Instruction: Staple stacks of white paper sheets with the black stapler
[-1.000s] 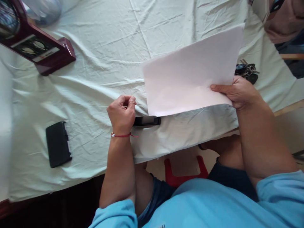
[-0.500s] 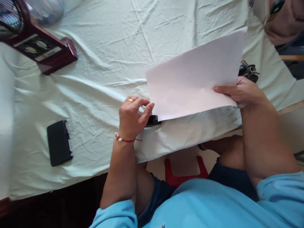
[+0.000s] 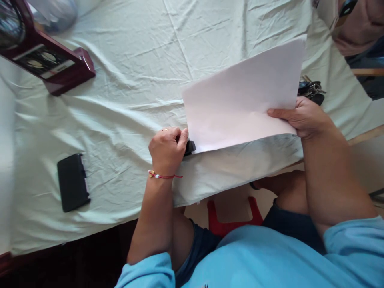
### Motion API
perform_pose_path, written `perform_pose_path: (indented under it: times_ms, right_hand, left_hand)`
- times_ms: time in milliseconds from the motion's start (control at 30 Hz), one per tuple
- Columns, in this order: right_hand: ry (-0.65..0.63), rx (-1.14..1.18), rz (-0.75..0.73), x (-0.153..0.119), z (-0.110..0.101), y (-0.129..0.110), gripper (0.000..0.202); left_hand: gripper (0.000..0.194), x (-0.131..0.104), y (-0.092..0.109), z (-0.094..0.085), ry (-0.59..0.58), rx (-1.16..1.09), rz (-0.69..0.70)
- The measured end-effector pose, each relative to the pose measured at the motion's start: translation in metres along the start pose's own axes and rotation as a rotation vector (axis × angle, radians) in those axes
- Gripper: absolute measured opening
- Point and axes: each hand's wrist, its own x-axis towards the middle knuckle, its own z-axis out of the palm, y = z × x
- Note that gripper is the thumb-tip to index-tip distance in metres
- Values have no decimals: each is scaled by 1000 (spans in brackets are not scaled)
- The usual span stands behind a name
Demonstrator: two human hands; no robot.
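Note:
My right hand grips white paper at its right edge, thumb flat on top and the fingers underneath. The paper slants over the cloth. Its lower left corner meets the tip of a black stapler. My left hand, wearing a ring and a red string bracelet, is closed around the stapler with the thumb along the top. Most of the stapler is hidden inside that hand. Whether the paper is a single sheet or a few, I cannot tell.
A pale cloth with wrinkles covers the table. On the left lie a black rectangular case and a dark red stand with a fan-like grille. Keys sit beyond my right hand. A red stool shows below the table edge.
My left hand has closed its fingers and pressed down around the stapler, where they were raised and loosely curled before. My right hand keeps the same hold on the paper.

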Motion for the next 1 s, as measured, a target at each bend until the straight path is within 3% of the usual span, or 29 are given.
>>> perform_pose_path:
  times_ms: [233,433,600,767,833,1000]
  right_hand:
    - [-12,23,4,-2,6,-2,22]
    - [-88,54,-28,8,4,7,31]
    - [-84,0,-78,16,8,14,36]
    - [-25,18,-142,20,17,15,41]
    - [-8,54,-157,20,21,14,46]
    - [-10,184,-233,16,33,9,51]
  left_hand:
    - [45,0,1,5,-98,46,34]
    - [49,9,6,4,-245,127,-48]
    - [54,17,4,-6,-389,-21,-24]
    - [47,19,-2,-25,-475,-223,37]
    - [43,18,-6,-28,-430,-359,-33]
    - [39,19,-17,-17,-71,-681,-351]
